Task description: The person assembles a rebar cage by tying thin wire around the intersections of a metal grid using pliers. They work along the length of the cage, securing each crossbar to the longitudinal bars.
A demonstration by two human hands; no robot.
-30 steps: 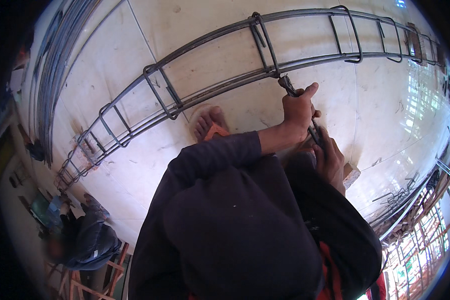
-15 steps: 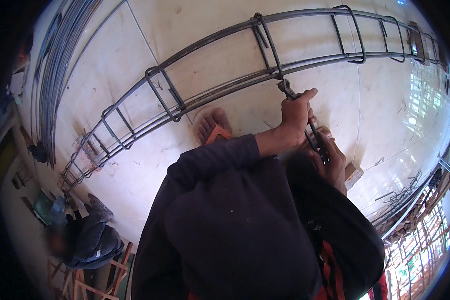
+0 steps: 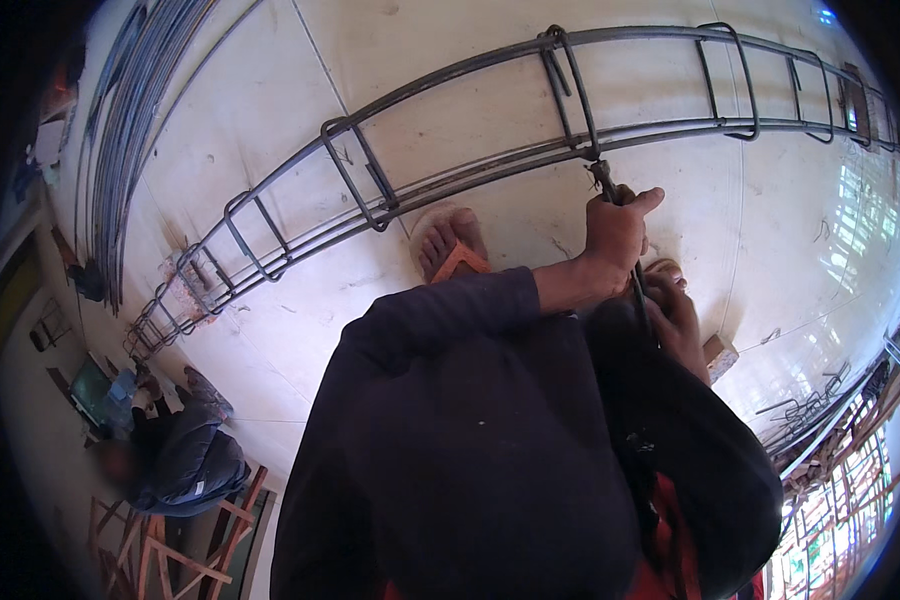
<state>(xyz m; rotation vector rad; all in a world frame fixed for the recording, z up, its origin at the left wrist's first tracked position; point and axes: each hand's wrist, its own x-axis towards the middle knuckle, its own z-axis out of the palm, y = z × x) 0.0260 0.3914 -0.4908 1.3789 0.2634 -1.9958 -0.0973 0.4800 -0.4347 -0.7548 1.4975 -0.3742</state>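
Note:
A long cage of steel rebar [image 3: 470,180] with square bent stirrups crosses in front of me. Dark pincers [image 3: 602,178] have their jaws at the lower bars, by the foot of one stirrup [image 3: 582,95]. My left hand [image 3: 615,235] is wrapped round the pincers just below the jaws, its thumb pointing right. Lower down, my right hand [image 3: 676,318] is closed at the handle end, its fingers partly hidden. The handles look like a single line from here. Whatever the jaws grip is too small to make out.
Bundled steel bars [image 3: 135,130] lie at the far left. A person [image 3: 185,455] sits lower left beside a wooden frame [image 3: 155,555]. Blocks [image 3: 190,285] prop the cage. Loose bent stirrups [image 3: 805,400] and scrap lie at right. My sandalled foot [image 3: 450,245] is near the cage.
The pincers have turned: their handles stood apart before and now line up as one. My right hand has turned with them. The whole view has shifted slightly, moving the cage right and down.

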